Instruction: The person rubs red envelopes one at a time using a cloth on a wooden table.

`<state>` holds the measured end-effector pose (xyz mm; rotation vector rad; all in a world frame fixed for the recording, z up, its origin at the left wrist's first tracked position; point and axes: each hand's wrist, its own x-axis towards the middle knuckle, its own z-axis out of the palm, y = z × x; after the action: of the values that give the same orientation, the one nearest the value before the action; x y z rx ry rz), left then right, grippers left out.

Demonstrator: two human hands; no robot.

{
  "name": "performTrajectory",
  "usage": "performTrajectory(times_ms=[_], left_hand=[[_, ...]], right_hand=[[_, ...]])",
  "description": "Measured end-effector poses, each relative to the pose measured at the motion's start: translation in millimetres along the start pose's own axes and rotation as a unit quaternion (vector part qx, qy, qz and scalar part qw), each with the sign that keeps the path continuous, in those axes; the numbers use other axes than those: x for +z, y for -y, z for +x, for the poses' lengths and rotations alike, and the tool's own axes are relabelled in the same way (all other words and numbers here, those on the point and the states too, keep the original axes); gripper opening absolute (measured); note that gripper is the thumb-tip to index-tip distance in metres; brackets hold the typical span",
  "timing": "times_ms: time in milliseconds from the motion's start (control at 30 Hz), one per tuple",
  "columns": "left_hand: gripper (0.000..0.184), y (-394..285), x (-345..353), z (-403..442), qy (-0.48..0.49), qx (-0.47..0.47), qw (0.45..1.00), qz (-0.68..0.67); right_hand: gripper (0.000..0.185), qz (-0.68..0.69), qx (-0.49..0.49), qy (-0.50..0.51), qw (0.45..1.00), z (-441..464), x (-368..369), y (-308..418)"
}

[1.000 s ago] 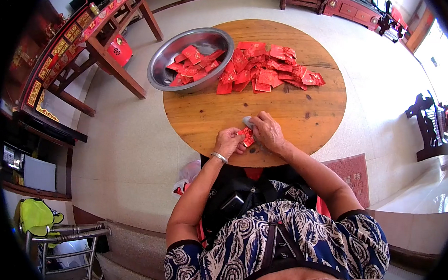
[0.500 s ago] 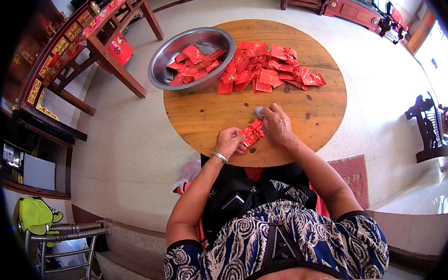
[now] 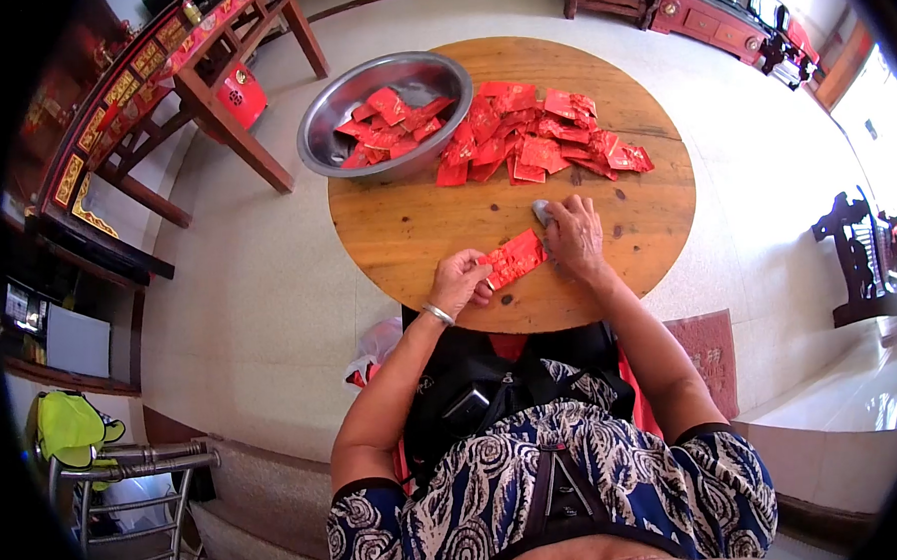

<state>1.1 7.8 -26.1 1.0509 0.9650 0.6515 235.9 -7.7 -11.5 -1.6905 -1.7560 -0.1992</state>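
Observation:
A red paper packet lies slantwise near the front of the round wooden table. My left hand, with a silver bangle at the wrist, pinches the packet's left end. At its right end is my right hand, closed on a small grey object that sticks out past the fingers; I cannot make out what it is. Beyond my hands, a pile of red packets spreads over the table's far half. More red packets lie in the steel basin at the far left.
A carved altar table stands at the left, with a red box under it. At the lower left is a metal rack bearing a yellow-green bag. Dark wooden furniture stands at the right. Plastic bags sit beside my left forearm.
My right hand has moved right and away from me with the grey object. More of the red packet now shows between my hands. My left hand has stayed in place.

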Motion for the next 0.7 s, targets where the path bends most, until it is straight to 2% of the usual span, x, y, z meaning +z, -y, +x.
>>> performTrajectory(times_ms=[67,167,233,267,333,400,467,533,567,600,667,700], left_hand=[[0.010,0.4,-2.7,0.6,0.016,0.010,1.000,-0.011],[0.008,-2.8,-3.9,-1.5,0.056,0.043,0.997,-0.014],[0.007,-7.8,-3.0,-5.2,0.081,0.062,0.995,-0.004],[0.007,-9.5,-2.1,-7.4,0.105,0.084,0.991,0.009],[0.007,-10.8,-0.6,-10.0,0.129,0.101,0.986,0.023],[0.009,-12.0,-0.3,-10.1,0.127,0.166,0.975,0.079],[0.010,-9.1,-2.9,-7.0,0.120,0.180,0.972,0.094],[0.010,-7.3,-4.2,-3.8,0.114,0.193,0.969,0.108],[0.013,-6.3,-4.6,-2.0,0.097,0.183,0.976,0.066],[0.016,-6.4,-4.7,-1.5,0.080,0.173,0.981,0.024],[0.018,-6.2,-5.5,-1.2,0.068,0.178,0.982,-0.001],[0.020,-7.9,-4.0,-2.6,0.057,0.185,0.981,-0.025]], right_hand=[[0.028,-0.025,-0.023,-0.017,0.999,4.4,-18.2,13.5],[0.031,0.035,-0.065,-0.068,0.995,13.0,-34.3,38.3],[0.030,0.193,-0.093,0.002,0.977,7.9,-35.8,48.6],[0.030,0.193,-0.090,0.003,0.977,3.5,-35.0,51.9],[0.031,0.259,-0.086,0.195,0.942,-3.7,-33.4,57.7],[0.030,0.309,-0.092,0.192,0.927,-5.1,-27.5,58.4],[0.028,0.347,-0.041,0.290,0.891,-3.6,-29.4,57.8],[0.028,0.386,-0.008,0.304,0.871,-6.3,-23.9,51.7],[0.028,0.424,0.024,0.317,0.848,-6.9,-21.2,48.6],[0.028,0.424,0.024,0.318,0.848,-6.4,-20.2,47.4],[0.027,0.478,0.180,0.324,0.796,-5.5,-17.8,46.2],[0.025,0.488,0.199,0.311,0.791,-2.3,-24.1,47.1]])
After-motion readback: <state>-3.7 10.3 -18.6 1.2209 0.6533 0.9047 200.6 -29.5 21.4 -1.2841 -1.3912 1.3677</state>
